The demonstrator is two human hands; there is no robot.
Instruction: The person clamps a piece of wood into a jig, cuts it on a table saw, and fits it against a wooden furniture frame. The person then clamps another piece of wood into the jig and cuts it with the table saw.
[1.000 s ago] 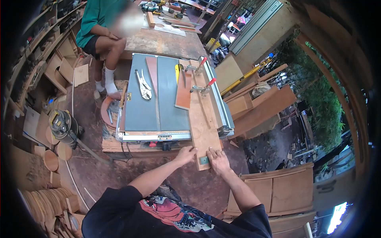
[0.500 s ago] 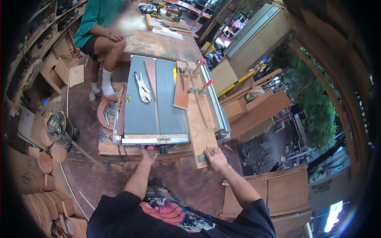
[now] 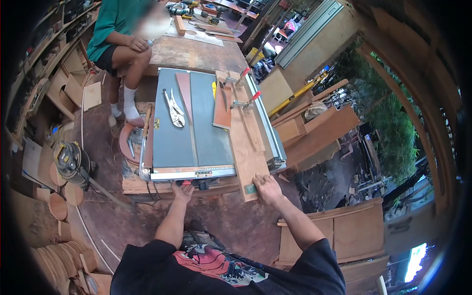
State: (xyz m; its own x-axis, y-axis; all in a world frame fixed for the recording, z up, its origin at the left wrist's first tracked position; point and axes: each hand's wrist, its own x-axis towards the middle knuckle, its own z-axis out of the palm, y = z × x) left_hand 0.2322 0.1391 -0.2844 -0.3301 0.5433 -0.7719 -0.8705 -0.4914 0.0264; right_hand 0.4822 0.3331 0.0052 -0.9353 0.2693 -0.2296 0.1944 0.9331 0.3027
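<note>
My right hand [image 3: 268, 189] rests on the near end of a long wooden board [image 3: 251, 169], its fingers pressed together at the edge beside a small green patch. My left hand [image 3: 182, 191] reaches to a red switch [image 3: 186, 182] under the front rail of the table saw [image 3: 169, 142]; its fingertips are partly hidden. Two red-handled clamps [image 3: 252, 100] sit on the board's far part. A reddish-brown wood piece [image 3: 222, 110] lies along its left side, near a yellow tool [image 3: 214, 88]. Locking pliers [image 3: 174, 110] lie on the saw top.
A person in a green shirt [image 3: 105, 29] sits at the far left, a foot near a round wooden tray [image 3: 127, 142]. A shop vacuum [image 3: 71, 160] stands at left. Wooden panels [image 3: 358, 228] are at lower right. Behind the saw is a workbench [image 3: 196, 54] with tools.
My left hand has left the board's near end and moved left to the red switch. The board's near end appears slightly farther forward, with my right hand still on it.
</note>
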